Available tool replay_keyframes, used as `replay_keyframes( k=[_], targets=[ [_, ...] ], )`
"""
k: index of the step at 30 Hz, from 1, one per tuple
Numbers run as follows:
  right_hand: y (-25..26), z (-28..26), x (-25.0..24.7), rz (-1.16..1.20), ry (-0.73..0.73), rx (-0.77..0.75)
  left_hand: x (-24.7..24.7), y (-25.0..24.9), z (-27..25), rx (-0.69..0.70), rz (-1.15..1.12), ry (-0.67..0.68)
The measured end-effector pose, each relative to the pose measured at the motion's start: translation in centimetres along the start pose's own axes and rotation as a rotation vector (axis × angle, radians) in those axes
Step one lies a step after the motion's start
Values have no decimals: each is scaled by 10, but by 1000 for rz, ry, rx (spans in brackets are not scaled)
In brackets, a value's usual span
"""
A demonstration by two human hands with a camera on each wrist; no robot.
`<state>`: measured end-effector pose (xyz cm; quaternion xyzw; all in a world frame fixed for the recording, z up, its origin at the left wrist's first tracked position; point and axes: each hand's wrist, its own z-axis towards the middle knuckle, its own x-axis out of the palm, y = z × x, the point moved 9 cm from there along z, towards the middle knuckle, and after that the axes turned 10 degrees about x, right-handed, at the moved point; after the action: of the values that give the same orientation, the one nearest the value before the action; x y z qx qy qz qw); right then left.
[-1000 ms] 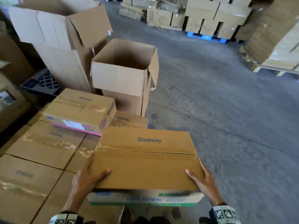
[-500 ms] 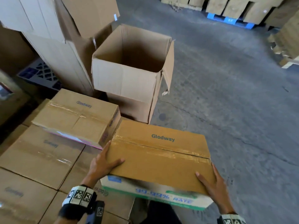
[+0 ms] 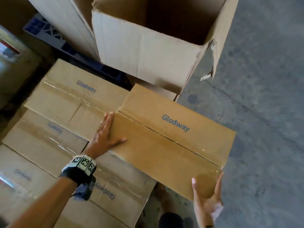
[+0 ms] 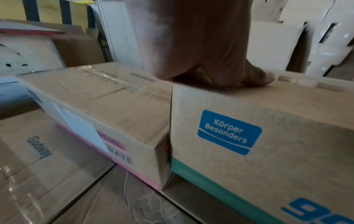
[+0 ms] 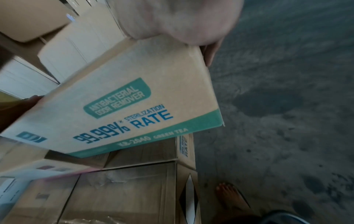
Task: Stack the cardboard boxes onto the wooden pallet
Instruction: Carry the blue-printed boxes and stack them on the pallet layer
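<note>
While the brown taped cardboard box printed "Glodway", green-banded along its base (image 3: 172, 142), is held between both hands, it sits tilted over the lower layer of sealed cardboard boxes (image 3: 49, 145), its near end raised. The left hand (image 3: 105, 137) lies with straight fingers along its left edge, thumb on top. The right hand (image 3: 207, 199) cups the near right corner. A pink-banded sealed cardboard box (image 4: 107, 106) stands just beside it. A large open-topped cardboard carton (image 3: 144, 51) stands behind.
</note>
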<state>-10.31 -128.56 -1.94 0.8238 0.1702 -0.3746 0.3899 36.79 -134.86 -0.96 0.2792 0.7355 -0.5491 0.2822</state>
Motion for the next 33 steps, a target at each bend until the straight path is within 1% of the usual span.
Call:
replay_keyframes(
  k=[2, 4, 6, 8, 10, 13, 19, 23, 25, 28, 30, 33],
  targets=[
    [-6, 4, 24, -6, 26, -1, 16, 23, 9, 9, 84, 23],
    [-14, 8, 50, -25, 86, 4, 37, 40, 15, 10, 178, 47],
    [-27, 16, 73, -49, 139, 28, 56, 48, 18, 8, 260, 49],
    [-34, 21, 82, -54, 175, 30, 65, 52, 20, -5, 302, 45],
    [-33, 23, 82, -57, 195, -18, 66, 56, 22, -12, 292, 70],
    [-34, 14, 76, -80, 233, -35, 64, 59, 19, -33, 271, 127],
    [-36, 20, 75, -48, 328, -38, 64, 51, 16, -62, 260, 136],
    [-25, 23, 67, -108, 283, -110, 63, 50, 12, -64, 201, 126],
    [-18, 19, 66, -90, 286, -132, 61, 54, 12, -66, 195, 131],
    [-21, 13, 74, -71, 365, -101, 59, 56, 14, -83, 203, 146],
    [-27, 9, 81, -72, 388, -102, 58, 56, 14, -108, 226, 160],
    [-33, 3, 92, -28, 450, -116, 58, 58, 10, -177, 275, 178]
  ],
)
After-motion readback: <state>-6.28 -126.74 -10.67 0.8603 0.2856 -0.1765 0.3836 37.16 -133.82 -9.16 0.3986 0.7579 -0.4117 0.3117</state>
